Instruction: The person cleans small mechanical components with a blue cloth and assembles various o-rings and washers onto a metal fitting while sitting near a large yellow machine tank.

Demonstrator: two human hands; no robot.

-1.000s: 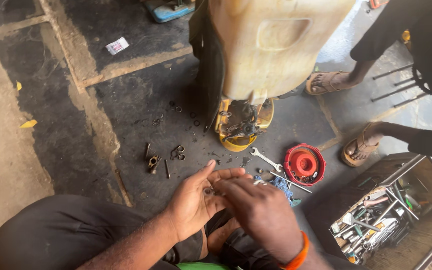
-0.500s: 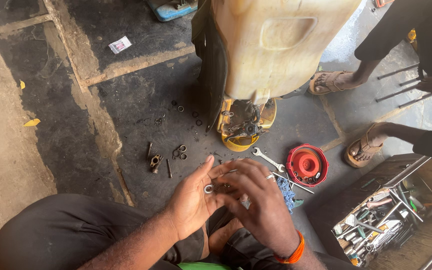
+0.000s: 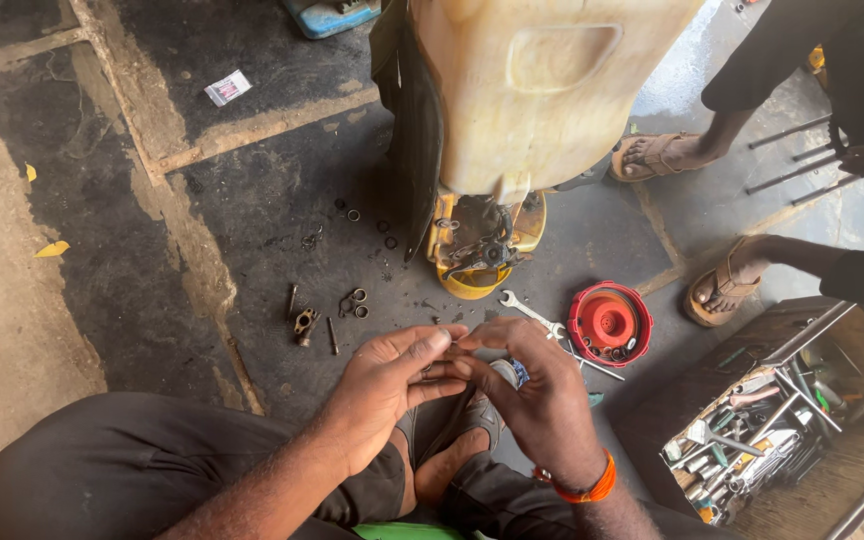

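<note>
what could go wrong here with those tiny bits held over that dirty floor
1. Both hands, left and right, pinch a small part at their fingertips; if dropped, it could get lost among the rings scattered on the dark, oily floor.
2. The tank stands close in front on its yellow base; a nudge might tip it toward the hands.
3. The wrench lies by another person's foot and could be stepped on.

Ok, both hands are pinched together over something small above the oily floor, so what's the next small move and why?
Probably keep the small part low and held by both hands: the left hand and right hand meet fingertip to fingertip, and what they pinch is too small to tell. Loose rings already lie scattered on the dark floor, where a dropped piece could get lost.
</note>
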